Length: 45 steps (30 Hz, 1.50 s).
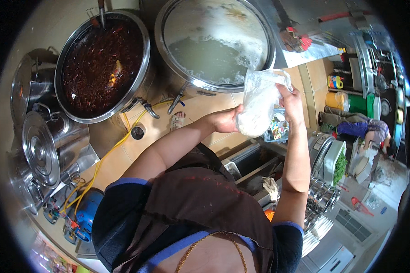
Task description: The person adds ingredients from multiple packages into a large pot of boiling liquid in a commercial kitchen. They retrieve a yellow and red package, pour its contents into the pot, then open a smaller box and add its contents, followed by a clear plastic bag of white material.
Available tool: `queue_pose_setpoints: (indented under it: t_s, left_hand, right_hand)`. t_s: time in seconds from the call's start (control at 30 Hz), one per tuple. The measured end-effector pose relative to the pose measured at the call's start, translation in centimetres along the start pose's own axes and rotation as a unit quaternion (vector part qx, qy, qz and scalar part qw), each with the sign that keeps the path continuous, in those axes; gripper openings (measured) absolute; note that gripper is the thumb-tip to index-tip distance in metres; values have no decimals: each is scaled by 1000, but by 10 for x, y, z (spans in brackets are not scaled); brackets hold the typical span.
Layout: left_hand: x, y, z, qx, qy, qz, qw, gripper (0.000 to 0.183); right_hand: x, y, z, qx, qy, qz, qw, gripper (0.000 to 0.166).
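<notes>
My right hand (290,100) grips the upper edge of a clear plastic bag (258,102). Something white fills the lower part of the bag; its kind is hard to make out. Against the bag's left side, my left hand (225,119) supports it with the thumb up. Just beyond the bag stands a large steel stockpot (273,61) of cloudy, foaming liquid (205,56). To its left is a second steel pot (147,61) holding dark reddish-brown liquid with bits afloat (99,68). A ladle handle (102,15) leans out of that pot's far rim.
Lidded steel pots (41,150) line the left side. Yellow hoses (102,160) cross the tiled floor towards a blue gas cylinder (90,206). A small can (137,132) stands on the floor. At right, a person (355,128) bends near a white tub of greens (340,163).
</notes>
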State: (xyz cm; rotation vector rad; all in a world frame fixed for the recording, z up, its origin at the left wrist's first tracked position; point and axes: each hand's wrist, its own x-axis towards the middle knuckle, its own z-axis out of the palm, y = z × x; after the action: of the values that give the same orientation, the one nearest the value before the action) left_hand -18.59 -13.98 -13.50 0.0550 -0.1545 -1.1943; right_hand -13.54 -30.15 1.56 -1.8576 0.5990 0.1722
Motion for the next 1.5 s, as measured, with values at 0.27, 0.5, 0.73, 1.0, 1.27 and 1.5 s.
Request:
queue_pose_setpoints:
  t_s: [0.27,0.5,0.73,1.0,1.27,1.5]
  left_hand:
    - [20,29,2,-52,39,29,997,64]
    - [29,35,20,-97,26,53,993,69]
    - [27,37,18,-93,53,54,993,72]
    - [29,37,23,-105,81,58,989,71]
    - [31,40,20,-71,66,70,993,70]
    - [31,40,22,-66,64,60,994,71]
  right_hand:
    - [71,0,39,-153,-10,-77,985,30]
    - [110,13,51,-355,47,-57,932,59]
    - [115,15,58,-388,54,-124,912,44]
    - [107,5,66,-342,35,-91,934,52]
    - [113,2,61,-347,62,-114,929,53]
    - [128,22,51,-301,43,-136,943,45]
